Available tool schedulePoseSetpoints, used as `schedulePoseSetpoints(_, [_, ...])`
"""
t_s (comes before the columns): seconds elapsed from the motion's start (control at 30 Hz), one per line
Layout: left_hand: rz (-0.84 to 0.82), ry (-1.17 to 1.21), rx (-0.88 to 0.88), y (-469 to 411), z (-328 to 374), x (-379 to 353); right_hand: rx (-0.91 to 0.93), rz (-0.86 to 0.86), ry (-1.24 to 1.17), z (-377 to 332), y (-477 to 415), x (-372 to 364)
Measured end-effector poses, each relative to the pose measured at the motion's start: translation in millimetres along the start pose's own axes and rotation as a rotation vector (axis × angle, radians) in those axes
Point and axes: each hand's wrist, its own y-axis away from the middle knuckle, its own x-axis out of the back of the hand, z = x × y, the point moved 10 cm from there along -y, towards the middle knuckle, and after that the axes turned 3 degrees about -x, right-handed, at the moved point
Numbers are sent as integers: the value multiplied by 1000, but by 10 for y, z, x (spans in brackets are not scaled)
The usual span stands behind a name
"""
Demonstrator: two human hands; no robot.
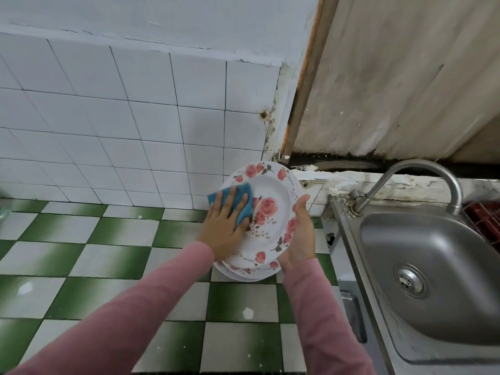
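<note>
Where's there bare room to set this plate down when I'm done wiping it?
The checkered counter is free left of the plate stack, up to the tiled wall, and in front of it. The sink basin is free too. Crowded: the stack itself, with left hand, right hand and plate over it.

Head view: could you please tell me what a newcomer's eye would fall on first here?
The rose-patterned plate in the middle stands out: the left hand presses a blue cloth flat against it while the right hand grips its right rim, with more plates stacked underneath. Around it spreads the green-and-white checkered counter, and a steel sink with its curved tap fills the right side.
</note>
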Motion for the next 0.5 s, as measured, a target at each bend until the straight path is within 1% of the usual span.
schedulePoseSetpoints(0.1, [-202, 278, -5, 205, 208, -266, 47, 148, 77, -58, -86, 197])
schedulePoseSetpoints(0.13, [-246, 340, -10, 260, 276, -310, 65, 186, 95, -96, -110, 246])
schedulePoseSetpoints(0.2, [-263, 408, -40, 312, 397, -290, 82, 226, 115, -161, -155, 286])
schedulePoseSetpoints(0.27, [-218, 450, -84, 295, 508, -173, 68, 227, 98, -187, -221, 285])
schedulePoseSetpoints(0.33, [-128, 438, -161, 270, 622, -18, 41, 207, 50, -206, -273, 265])
schedulePoseSetpoints(0.4, [-35, 356, -229, 254, 700, 108, 33, 231, 7, -255, -293, 291])
schedulePoseSetpoints(0.5, [80, 192, -235, 187, 647, 241, 6, 243, -43, -268, -320, 342])
